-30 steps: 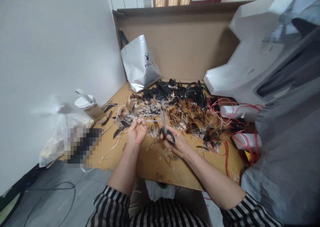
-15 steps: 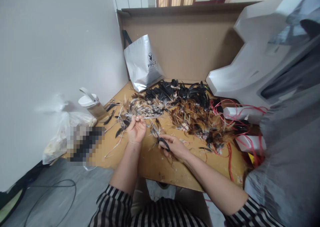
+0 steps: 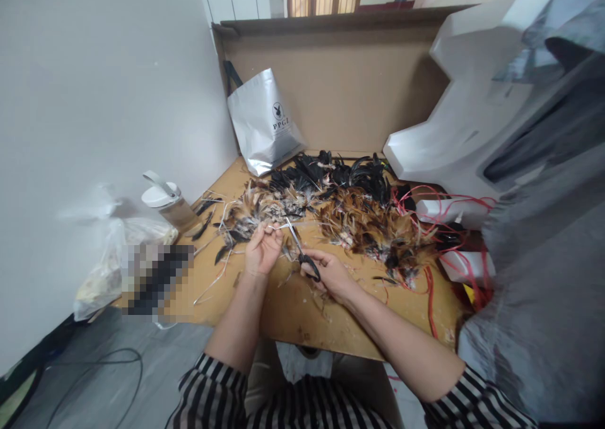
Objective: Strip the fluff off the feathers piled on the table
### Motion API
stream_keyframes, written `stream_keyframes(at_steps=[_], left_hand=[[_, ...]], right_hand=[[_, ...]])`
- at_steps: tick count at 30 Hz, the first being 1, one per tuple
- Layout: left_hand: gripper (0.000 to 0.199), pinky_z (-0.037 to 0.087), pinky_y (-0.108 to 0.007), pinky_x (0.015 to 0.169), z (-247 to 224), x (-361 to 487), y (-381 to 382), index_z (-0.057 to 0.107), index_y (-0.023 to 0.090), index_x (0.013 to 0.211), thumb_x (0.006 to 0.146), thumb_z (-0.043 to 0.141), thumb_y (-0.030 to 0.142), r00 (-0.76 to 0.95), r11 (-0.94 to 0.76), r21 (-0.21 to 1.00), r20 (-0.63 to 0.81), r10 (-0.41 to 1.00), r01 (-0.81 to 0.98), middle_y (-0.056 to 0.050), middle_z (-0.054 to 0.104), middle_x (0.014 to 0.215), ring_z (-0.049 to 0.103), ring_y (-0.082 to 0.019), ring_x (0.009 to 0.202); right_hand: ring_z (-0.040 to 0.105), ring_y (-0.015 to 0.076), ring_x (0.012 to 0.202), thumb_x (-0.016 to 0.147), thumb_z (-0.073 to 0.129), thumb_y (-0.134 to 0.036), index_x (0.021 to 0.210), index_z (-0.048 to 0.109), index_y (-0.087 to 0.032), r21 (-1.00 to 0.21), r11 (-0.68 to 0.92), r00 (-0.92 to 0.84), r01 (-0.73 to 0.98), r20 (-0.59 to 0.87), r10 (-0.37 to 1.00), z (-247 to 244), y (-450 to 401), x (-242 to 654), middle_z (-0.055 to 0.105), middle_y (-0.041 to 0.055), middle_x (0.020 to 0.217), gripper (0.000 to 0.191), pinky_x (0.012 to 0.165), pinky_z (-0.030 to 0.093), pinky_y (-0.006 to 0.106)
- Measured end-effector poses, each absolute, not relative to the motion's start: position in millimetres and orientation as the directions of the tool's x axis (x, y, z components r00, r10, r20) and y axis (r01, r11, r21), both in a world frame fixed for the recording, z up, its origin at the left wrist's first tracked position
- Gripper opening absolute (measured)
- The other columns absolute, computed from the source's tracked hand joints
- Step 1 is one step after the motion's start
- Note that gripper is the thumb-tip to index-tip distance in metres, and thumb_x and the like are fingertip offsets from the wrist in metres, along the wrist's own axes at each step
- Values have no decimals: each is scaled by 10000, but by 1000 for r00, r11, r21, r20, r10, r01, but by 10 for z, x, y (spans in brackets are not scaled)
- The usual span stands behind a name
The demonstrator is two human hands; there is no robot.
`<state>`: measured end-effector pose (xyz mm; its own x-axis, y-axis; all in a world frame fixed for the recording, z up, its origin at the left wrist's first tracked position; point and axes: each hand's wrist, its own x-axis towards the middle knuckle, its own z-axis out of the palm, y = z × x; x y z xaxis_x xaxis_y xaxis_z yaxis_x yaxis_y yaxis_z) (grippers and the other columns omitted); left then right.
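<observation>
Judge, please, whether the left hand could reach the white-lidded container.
Probably yes: only low feathers and strands lie between the left hand and container, though the hand pinches a thin strip.

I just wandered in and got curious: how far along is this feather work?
Looks done: black feathers lie grouped at the back, brown feathers in front. In hand: the left hand pinches a thin strand; the right hand holds scissors by it. Possibly left: loose feathers lie strewn on the table, though whether they await work or are scraps, I can't tell.
</observation>
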<state>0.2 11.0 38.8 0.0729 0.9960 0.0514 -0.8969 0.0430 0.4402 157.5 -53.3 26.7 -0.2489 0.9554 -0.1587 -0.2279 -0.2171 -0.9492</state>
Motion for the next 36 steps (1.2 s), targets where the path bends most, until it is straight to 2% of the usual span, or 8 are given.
stream_keyframes(at_steps=[4, 8, 13, 16, 19, 24, 32, 36], left_hand=[[45, 491, -221, 671, 346, 3, 147, 577, 151, 752, 758, 538, 130, 155, 110, 496, 51, 987, -861, -13, 587, 734, 596, -122, 814], [76, 424, -137, 467, 343, -55, 187, 595, 135, 804, 750, 542, 122, 86, 57, 591, 21, 996, -805, -36, 625, 871, 524, -37, 546], [85, 298, -66, 362, 428, -212, 165, 587, 159, 760, 789, 509, 142, 14, -49, 439, 139, 990, -897, -25, 627, 923, 345, 23, 412], [101, 313, -58, 387, 468, -234, 129, 579, 156, 718, 792, 512, 157, 42, -33, 418, 169, 985, -908, -46, 619, 989, 390, 17, 467], [73, 378, -106, 451, 469, -160, 101, 569, 130, 674, 745, 571, 147, 95, -13, 579, 155, 983, -815, -91, 604, 1052, 473, -18, 554], [155, 329, -150, 419, 426, -10, 71, 558, 100, 588, 625, 690, 172, 186, 41, 798, 89, 978, -601, -77, 637, 709, 502, -66, 518], [192, 399, -210, 549, 411, 27, 70, 537, 121, 528, 570, 719, 165, 123, -28, 701, 163, 979, -713, -55, 633, 727, 558, -129, 709], [214, 383, -206, 513, 393, 28, 45, 527, 104, 533, 602, 704, 201, 219, 39, 748, 143, 965, -662, -70, 624, 738, 512, -87, 584]], right_hand=[[280, -9, 294, 650, 668, -401, 1068, 580, -167, -901, -217, -332, -375, -88, 939, 353, -536, 1646, 574, -25, 612, 487, 285, 151, 148], [282, -9, 308, 656, 661, -420, 1068, 576, -163, -873, -217, -370, -437, -46, 928, 414, -530, 1721, 570, -16, 639, 494, 296, 135, 154], [270, -6, 298, 626, 686, -412, 1030, 601, -152, -918, -193, -316, -347, -79, 946, 376, -495, 1721, 568, -25, 585, 487, 285, 132, 153], [277, -4, 303, 574, 727, -369, 1020, 611, -162, -940, -216, -247, -264, -151, 957, 345, -480, 1690, 574, -36, 570, 505, 281, 149, 147], [281, -9, 319, 532, 753, -336, 1007, 618, -173, -951, -216, -216, -219, -168, 962, 335, -480, 1673, 581, -42, 590, 520, 284, 162, 140], [271, -6, 311, 625, 683, -411, 1038, 594, -159, -920, -215, -355, -327, -91, 931, 356, -516, 1693, 573, -30, 593, 492, 293, 132, 151], [226, -26, 334, 641, 667, -464, 1034, 546, -163, -691, -482, -681, -539, 21, 732, 324, -599, 1714, 554, -26, 672, 510, 313, 127, 134], [216, -31, 316, 668, 637, -481, 1004, 549, -156, -633, -558, -756, -536, 66, 652, 262, -613, 1697, 552, -28, 648, 476, 304, 129, 126]])
